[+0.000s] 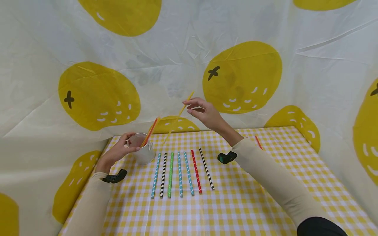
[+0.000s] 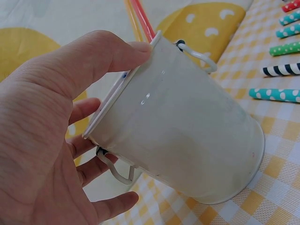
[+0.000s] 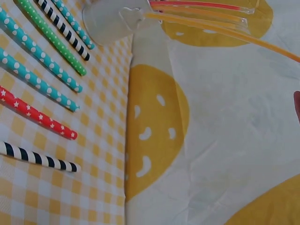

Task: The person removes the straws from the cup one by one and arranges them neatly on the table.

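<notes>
My left hand (image 1: 119,150) grips a white metal bucket (image 2: 187,126) by the rim, thumb on the near side and fingers round the far side. Small handles (image 2: 199,56) stick out from its sides. A translucent red straw (image 2: 142,18) and orange ones (image 3: 211,11) lean out of the bucket's mouth. Higher up and to the right, my right hand (image 1: 206,115) pinches a long yellow-orange straw (image 1: 181,112) near its upper end. That straw slants down to the left; its lower end is apart from the bucket in the head view.
Several patterned straws lie in a row on the yellow checked tablecloth (image 1: 177,216): blue dotted (image 1: 156,175), black-and-white striped (image 1: 207,170), green (image 1: 170,175) and red (image 1: 196,172). A red straw (image 1: 258,143) lies beyond my right forearm. Fruit-printed white sheeting (image 1: 165,78) hangs behind the table.
</notes>
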